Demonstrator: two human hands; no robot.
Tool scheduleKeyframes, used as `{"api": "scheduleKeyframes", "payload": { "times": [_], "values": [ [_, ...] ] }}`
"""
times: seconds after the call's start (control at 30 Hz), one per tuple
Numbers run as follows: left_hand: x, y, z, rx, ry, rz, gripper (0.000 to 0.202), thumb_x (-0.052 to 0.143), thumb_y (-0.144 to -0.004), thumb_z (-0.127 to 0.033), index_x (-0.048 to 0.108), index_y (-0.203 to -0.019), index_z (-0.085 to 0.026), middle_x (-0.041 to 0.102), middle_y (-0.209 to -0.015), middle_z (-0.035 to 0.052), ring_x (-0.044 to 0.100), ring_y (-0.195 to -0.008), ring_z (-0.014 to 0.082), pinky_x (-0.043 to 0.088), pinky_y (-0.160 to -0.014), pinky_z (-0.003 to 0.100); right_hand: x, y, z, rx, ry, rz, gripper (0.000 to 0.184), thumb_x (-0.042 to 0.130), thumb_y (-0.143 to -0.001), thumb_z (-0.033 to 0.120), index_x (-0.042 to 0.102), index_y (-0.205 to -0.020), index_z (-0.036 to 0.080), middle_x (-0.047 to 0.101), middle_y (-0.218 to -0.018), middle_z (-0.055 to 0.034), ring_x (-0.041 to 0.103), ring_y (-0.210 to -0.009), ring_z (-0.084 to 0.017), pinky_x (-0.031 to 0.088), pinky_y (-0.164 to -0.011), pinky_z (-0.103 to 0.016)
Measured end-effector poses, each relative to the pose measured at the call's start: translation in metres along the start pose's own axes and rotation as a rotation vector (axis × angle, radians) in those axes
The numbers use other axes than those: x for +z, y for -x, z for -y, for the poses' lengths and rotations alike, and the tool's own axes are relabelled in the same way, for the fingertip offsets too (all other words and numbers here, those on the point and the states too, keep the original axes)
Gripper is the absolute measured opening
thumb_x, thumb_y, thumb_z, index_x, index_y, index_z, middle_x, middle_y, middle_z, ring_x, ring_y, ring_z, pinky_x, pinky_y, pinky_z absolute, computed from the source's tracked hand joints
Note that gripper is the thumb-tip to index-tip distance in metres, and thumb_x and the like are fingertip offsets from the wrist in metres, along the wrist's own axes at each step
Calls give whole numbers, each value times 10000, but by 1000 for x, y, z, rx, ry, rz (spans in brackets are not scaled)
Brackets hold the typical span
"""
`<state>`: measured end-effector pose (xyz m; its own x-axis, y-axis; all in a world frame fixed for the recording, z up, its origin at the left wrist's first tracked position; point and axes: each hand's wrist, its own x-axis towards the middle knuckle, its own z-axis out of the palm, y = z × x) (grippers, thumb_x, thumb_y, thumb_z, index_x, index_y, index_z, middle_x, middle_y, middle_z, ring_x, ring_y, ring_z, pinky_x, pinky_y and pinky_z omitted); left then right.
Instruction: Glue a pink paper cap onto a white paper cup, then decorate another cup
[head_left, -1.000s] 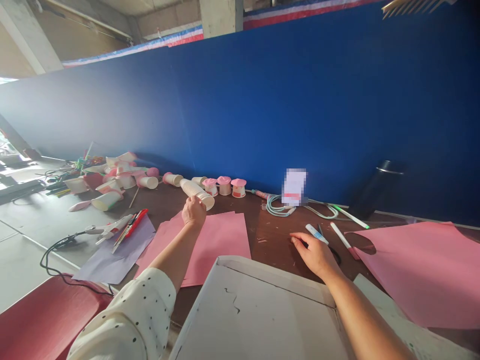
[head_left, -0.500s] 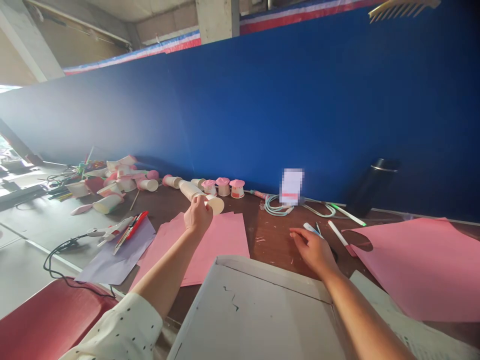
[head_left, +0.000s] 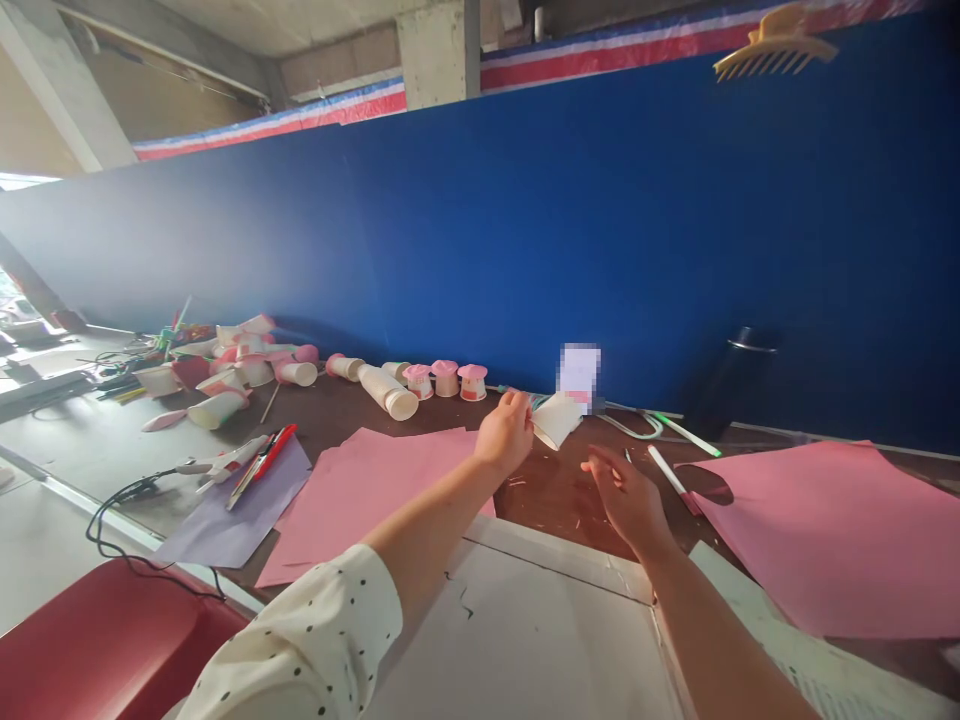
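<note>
My left hand [head_left: 506, 435] is closed on a white paper cup [head_left: 556, 420], which it holds tilted above the brown table. To its right, my right hand [head_left: 624, 495] is empty, fingers partly curled but apart, a short way from the cup. A stack of white paper cups [head_left: 386, 388] lies on its side farther left. Behind it stand several small upturned cups with pink tops [head_left: 445, 378]. Pink paper sheets [head_left: 375, 490] lie under and left of my left forearm.
A white box [head_left: 540, 640] fills the near middle. On the left are a red box cutter [head_left: 262, 465], a glue gun [head_left: 229, 460] and a heap of pink-and-white cups [head_left: 247, 360]. A cut pink sheet [head_left: 832, 530], white marker [head_left: 670, 475] and black bottle [head_left: 731, 385] are on the right.
My left hand has drawn one cup off the stack and carried it to the right, close to my right hand. My right hand has shifted only slightly.
</note>
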<state>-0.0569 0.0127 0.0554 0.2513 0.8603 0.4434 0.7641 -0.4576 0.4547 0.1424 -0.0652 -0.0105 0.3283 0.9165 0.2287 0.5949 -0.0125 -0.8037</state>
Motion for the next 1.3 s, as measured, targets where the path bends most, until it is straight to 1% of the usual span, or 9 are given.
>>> {"api": "scheduleKeyframes", "payload": {
  "times": [0.2, 0.4, 0.53, 0.73, 0.8, 0.87, 0.97, 1.1, 1.3],
  "values": [
    [25, -3, -2, -99, 73, 46, 154, 559, -844, -73, 570, -912, -211, 624, -1044, 56, 592, -804, 172, 429, -693, 278, 8, -2, -10, -90, -119, -63, 744, 496, -905, 702, 582, -1420, 173, 756, -1135, -133, 728, -1002, -277, 551, -920, -425],
    [48, 21, -1, -51, 144, -3, 163, 558, -845, -68, 582, -922, -209, 610, -1022, 53, 603, -827, 172, 447, -738, 274, 10, -6, -14, -71, -254, -52, 819, 562, -852, 757, 556, -1429, 176, 751, -1153, -137, 735, -1011, -293, 577, -898, -430],
    [54, 38, -7, 11, 159, -43, 171, 548, -853, -66, 598, -936, -208, 614, -1023, 64, 614, -816, 180, 460, -741, 282, 6, -2, 2, -75, -390, 20, 833, 688, -784, 710, 542, -1419, 191, 728, -1246, -136, 704, -1134, -313, 587, -900, -401],
    [53, 49, -15, 116, 291, 0, 171, 561, -852, -67, 608, -918, -218, 631, -1028, 59, 630, -844, 179, 491, -797, 297, -2, 1, 16, -8, -319, 3, 675, 774, -727, 611, 634, -1230, 183, 748, -1176, -125, 713, -1070, -317, 557, -927, -407],
    [54, 48, -15, 7, 476, -39, 203, 591, -848, -70, 616, -981, -221, 652, -1061, 58, 647, -890, 171, 503, -842, 298, -4, -1, 12, 17, -309, -28, 635, 747, -757, 625, 643, -1200, 182, 745, -1167, -124, 708, -1062, -312, 554, -926, -414],
    [53, 46, -13, -216, 731, -27, 217, 634, -853, -110, 621, -1043, -214, 681, -1083, 58, 659, -819, 140, 517, -796, 280, -5, -5, 6, 28, -394, -41, 646, 715, -781, 661, 628, -1208, 183, 731, -1194, -129, 699, -1063, -307, 577, -867, -401],
    [48, 42, -13, -555, 1092, 261, 124, 671, -895, -268, 668, -952, -158, 723, -1018, 90, 621, -624, 109, 494, -612, 257, -4, -8, 0, 32, -510, -24, 666, 717, -780, 684, 613, -1214, 190, 718, -1219, -126, 688, -1072, -299, 597, -807, -373],
    [40, 44, -23, -658, 1544, 504, 254, 687, -917, -341, 714, -926, -89, 726, -925, 124, 637, -686, 111, 519, -630, 223, -2, -2, 8, -31, -511, 56, 631, 734, -789, 651, 631, -1215, 197, 730, -1207, -117, 700, -1059, -294, 589, -865, -381],
    [46, 49, -42, -898, 1817, 386, 94, 708, -863, -153, 666, -920, -91, 639, -760, 51, 564, -582, 89, 475, -519, 180, -5, 4, 17, -33, -391, 103, 607, 730, -782, 647, 667, -1197, 209, 761, -1151, -105, 718, -1072, -315, 593, -899, -409]
  ]
}}
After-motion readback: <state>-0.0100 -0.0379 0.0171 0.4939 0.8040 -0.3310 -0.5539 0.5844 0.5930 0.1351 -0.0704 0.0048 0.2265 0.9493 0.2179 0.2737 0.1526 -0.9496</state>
